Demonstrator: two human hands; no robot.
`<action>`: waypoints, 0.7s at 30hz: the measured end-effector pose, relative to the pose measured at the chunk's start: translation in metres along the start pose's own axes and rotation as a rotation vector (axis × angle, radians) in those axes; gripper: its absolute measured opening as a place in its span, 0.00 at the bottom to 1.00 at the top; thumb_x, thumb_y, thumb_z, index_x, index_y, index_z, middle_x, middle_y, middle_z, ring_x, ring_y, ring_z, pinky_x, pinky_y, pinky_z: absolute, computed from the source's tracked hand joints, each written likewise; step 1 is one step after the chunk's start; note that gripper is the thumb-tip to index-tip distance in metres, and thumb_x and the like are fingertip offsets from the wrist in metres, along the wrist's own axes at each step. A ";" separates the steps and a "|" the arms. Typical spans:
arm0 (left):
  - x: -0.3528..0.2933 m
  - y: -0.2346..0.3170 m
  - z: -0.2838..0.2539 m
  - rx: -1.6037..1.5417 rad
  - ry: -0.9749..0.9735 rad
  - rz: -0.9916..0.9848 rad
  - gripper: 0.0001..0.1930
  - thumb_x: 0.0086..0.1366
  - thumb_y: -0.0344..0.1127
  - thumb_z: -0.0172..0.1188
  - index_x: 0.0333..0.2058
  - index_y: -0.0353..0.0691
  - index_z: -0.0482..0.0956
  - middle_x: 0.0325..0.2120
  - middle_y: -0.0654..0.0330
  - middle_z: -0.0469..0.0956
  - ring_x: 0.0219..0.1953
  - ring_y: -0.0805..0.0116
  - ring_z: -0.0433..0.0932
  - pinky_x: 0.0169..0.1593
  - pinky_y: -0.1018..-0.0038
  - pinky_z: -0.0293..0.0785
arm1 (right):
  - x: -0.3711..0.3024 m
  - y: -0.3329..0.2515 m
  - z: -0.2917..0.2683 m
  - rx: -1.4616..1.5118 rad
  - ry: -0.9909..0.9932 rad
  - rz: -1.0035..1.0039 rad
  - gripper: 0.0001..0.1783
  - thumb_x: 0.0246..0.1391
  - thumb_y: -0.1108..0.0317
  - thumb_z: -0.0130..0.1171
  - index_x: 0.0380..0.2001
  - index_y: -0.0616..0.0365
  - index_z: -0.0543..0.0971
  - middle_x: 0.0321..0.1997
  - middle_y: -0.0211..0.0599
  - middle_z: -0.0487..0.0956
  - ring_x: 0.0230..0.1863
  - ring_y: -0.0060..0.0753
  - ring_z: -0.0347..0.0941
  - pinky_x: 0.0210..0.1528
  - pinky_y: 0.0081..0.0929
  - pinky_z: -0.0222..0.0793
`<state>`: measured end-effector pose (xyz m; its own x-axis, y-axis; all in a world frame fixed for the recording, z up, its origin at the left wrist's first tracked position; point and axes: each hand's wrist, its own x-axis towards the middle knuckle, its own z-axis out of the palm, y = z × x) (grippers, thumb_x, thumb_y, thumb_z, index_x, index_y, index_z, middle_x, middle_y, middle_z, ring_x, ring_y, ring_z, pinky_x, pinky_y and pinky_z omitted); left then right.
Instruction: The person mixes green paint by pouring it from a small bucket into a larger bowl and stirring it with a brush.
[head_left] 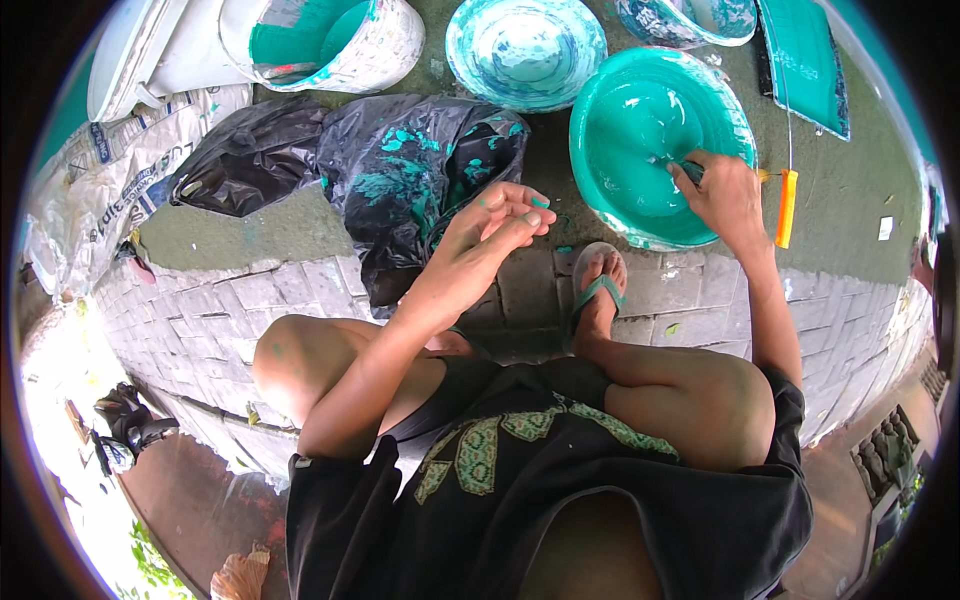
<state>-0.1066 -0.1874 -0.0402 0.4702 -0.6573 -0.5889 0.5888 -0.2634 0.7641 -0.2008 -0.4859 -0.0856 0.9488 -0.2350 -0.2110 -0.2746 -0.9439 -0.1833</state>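
My right hand (722, 195) is closed round the dark handle of a tool (688, 176). The tool's working end is down in the teal paint (640, 130), so its kind does not show. A wide, paint-smeared basin (740, 110) holds that paint. My left hand (490, 235) hangs above the paving, left of the basin, with loosely bent fingers and nothing visible in it. Teal paint marks its fingertips. Just beyond that hand lies a crumpled black plastic bag (400, 150) splashed with teal.
Behind stand a white-and-blue smeared basin (525, 50), a paint-coated bucket (385, 45) lying tilted, and another smeared container (735, 25). A roller with an orange handle (787, 208) rests beside a teal tray (805, 65). My sandalled foot (598, 290) is close to the basin.
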 end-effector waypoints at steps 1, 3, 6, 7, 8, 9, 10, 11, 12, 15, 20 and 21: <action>-0.001 0.002 0.000 0.001 0.003 -0.004 0.17 0.69 0.44 0.51 0.48 0.37 0.70 0.45 0.54 0.76 0.50 0.67 0.74 0.57 0.70 0.67 | 0.001 -0.001 -0.003 0.035 -0.010 -0.006 0.17 0.50 0.53 0.64 0.26 0.57 0.82 0.18 0.46 0.78 0.23 0.49 0.78 0.27 0.40 0.73; -0.002 0.002 0.000 -0.001 0.005 -0.006 0.17 0.69 0.44 0.51 0.48 0.36 0.70 0.45 0.54 0.76 0.50 0.67 0.74 0.57 0.70 0.67 | 0.001 -0.003 -0.004 0.126 -0.040 0.001 0.17 0.50 0.54 0.64 0.27 0.58 0.83 0.19 0.47 0.78 0.23 0.50 0.77 0.29 0.40 0.73; -0.002 0.002 0.000 -0.006 -0.001 0.004 0.17 0.69 0.44 0.51 0.48 0.36 0.70 0.45 0.54 0.76 0.50 0.67 0.74 0.57 0.70 0.67 | 0.002 -0.010 -0.012 0.237 -0.091 0.019 0.18 0.50 0.53 0.64 0.30 0.59 0.85 0.20 0.49 0.78 0.25 0.50 0.78 0.30 0.40 0.73; -0.002 0.001 -0.001 -0.006 -0.003 0.008 0.17 0.69 0.44 0.51 0.48 0.36 0.70 0.45 0.54 0.76 0.50 0.67 0.74 0.57 0.70 0.67 | 0.002 -0.012 -0.017 0.270 -0.109 0.027 0.18 0.50 0.53 0.65 0.31 0.59 0.85 0.20 0.49 0.78 0.25 0.50 0.78 0.31 0.40 0.73; -0.002 0.001 -0.002 -0.006 -0.006 0.012 0.17 0.69 0.44 0.51 0.48 0.36 0.70 0.45 0.54 0.76 0.50 0.67 0.74 0.57 0.70 0.67 | 0.003 -0.012 -0.022 0.287 -0.107 0.050 0.18 0.50 0.53 0.64 0.31 0.59 0.85 0.20 0.49 0.79 0.25 0.50 0.78 0.31 0.39 0.73; -0.002 0.000 -0.002 -0.004 -0.002 0.009 0.17 0.69 0.44 0.50 0.48 0.36 0.70 0.45 0.54 0.76 0.50 0.67 0.74 0.57 0.70 0.67 | 0.004 -0.013 -0.028 0.305 -0.105 0.071 0.19 0.50 0.52 0.64 0.32 0.59 0.85 0.20 0.48 0.79 0.26 0.50 0.78 0.32 0.39 0.73; -0.003 0.000 -0.003 -0.001 0.002 0.007 0.18 0.69 0.44 0.50 0.48 0.36 0.70 0.45 0.54 0.75 0.50 0.67 0.74 0.57 0.70 0.67 | 0.005 -0.013 -0.033 0.323 -0.103 0.093 0.19 0.51 0.52 0.64 0.32 0.59 0.85 0.20 0.48 0.79 0.26 0.49 0.78 0.32 0.38 0.72; -0.003 0.000 -0.004 0.001 0.006 0.005 0.18 0.70 0.44 0.50 0.48 0.36 0.70 0.45 0.54 0.75 0.50 0.67 0.73 0.57 0.70 0.67 | 0.006 -0.010 -0.037 0.330 -0.066 0.107 0.19 0.51 0.51 0.63 0.33 0.58 0.85 0.21 0.48 0.79 0.26 0.49 0.78 0.32 0.38 0.72; -0.003 0.000 -0.005 0.003 0.010 0.003 0.18 0.70 0.44 0.50 0.48 0.36 0.70 0.45 0.54 0.75 0.50 0.67 0.73 0.57 0.70 0.67 | 0.006 -0.004 -0.040 0.336 -0.031 0.121 0.19 0.51 0.51 0.63 0.33 0.58 0.85 0.21 0.48 0.79 0.26 0.49 0.79 0.32 0.38 0.72; -0.005 0.001 -0.007 0.007 0.017 -0.001 0.18 0.70 0.44 0.50 0.49 0.35 0.70 0.45 0.54 0.75 0.51 0.67 0.73 0.57 0.70 0.67 | 0.008 -0.004 -0.053 0.265 0.094 0.210 0.20 0.52 0.50 0.62 0.34 0.57 0.85 0.21 0.48 0.80 0.25 0.48 0.79 0.31 0.37 0.73; -0.008 0.004 -0.004 -0.009 0.002 0.003 0.18 0.70 0.44 0.50 0.49 0.35 0.69 0.45 0.54 0.75 0.51 0.66 0.73 0.57 0.70 0.67 | 0.022 -0.002 -0.050 0.054 0.158 0.268 0.22 0.53 0.47 0.60 0.34 0.56 0.85 0.20 0.47 0.79 0.25 0.49 0.79 0.30 0.38 0.73; -0.008 0.004 -0.004 -0.012 0.002 0.000 0.18 0.70 0.44 0.50 0.49 0.36 0.69 0.45 0.54 0.75 0.51 0.66 0.73 0.57 0.70 0.67 | 0.026 -0.002 -0.048 0.023 0.151 0.264 0.22 0.53 0.47 0.60 0.34 0.55 0.85 0.20 0.46 0.79 0.25 0.49 0.79 0.29 0.38 0.73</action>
<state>-0.1053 -0.1801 -0.0328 0.4714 -0.6558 -0.5897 0.5966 -0.2553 0.7609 -0.1680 -0.5013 -0.0446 0.8563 -0.5048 -0.1093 -0.5164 -0.8406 -0.1637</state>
